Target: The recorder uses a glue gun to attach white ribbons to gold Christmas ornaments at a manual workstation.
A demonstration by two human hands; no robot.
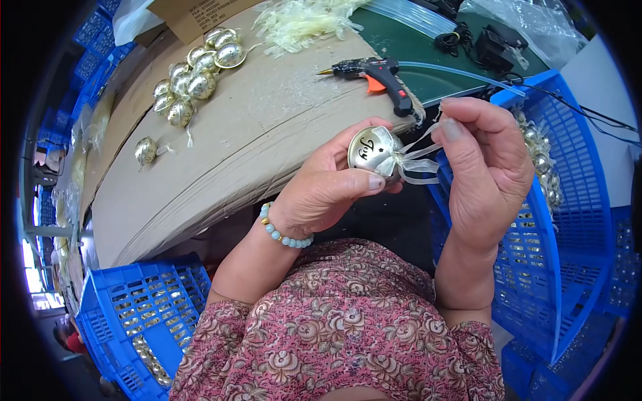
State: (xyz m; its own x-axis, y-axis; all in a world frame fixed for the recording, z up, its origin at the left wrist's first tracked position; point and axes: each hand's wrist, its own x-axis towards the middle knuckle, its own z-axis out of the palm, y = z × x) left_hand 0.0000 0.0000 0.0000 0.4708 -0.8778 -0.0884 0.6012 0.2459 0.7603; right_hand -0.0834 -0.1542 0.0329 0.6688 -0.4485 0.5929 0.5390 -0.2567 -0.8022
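Note:
A shiny pale-gold jingle bell (362,152) with dark lettering on its side rests in my left hand (319,184), thumb across the front and fingers curled behind. A sheer whitish ribbon bow (386,160) sits on the bell, its tails trailing to the right. My right hand (487,160) is raised beside it, thumb and forefinger pinched on the upper end of a thin ribbon loop (421,139) that runs from the bell. Just beyond the hands lies a black glue gun (372,71) with an orange trigger, its nozzle pointing left.
Several gold bells (199,83) cluster on the cardboard-covered table (267,107), and one bell (145,151) lies apart. A pile of pale ribbon bows (304,23) is at the back. Blue crates with bells flank me, a left crate (100,314) and a right crate (552,281). Cables (575,107) cross above the right one.

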